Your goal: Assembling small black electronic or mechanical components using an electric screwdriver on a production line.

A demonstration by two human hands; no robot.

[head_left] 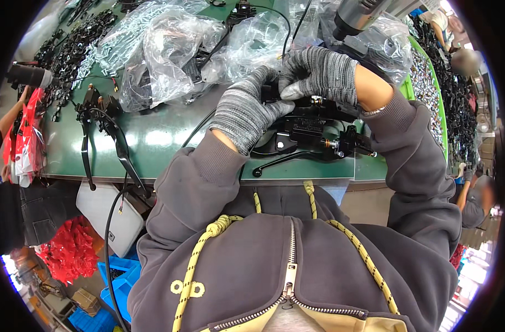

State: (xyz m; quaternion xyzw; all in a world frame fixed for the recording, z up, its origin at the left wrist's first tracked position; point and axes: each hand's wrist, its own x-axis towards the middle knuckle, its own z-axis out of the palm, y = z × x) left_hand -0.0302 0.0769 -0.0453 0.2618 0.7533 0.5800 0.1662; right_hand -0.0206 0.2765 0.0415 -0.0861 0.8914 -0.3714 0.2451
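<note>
On green bench point(169, 138), knit-gloved hands point(285, 99) grip (black) lever assembly point(313, 130).

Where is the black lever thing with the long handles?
The black lever assembly lies on the green table, at the person's left, beside the clear plastic bags.

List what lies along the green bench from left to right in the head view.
Red packets → finished black brake levers → clear plastic bags → left hand → right hand → black brake assembly → tray of small metal parts.

Assembly workshop, green workbench point(164, 144), piled black brake levers point(106, 130), bagged parts point(169, 55)
</note>
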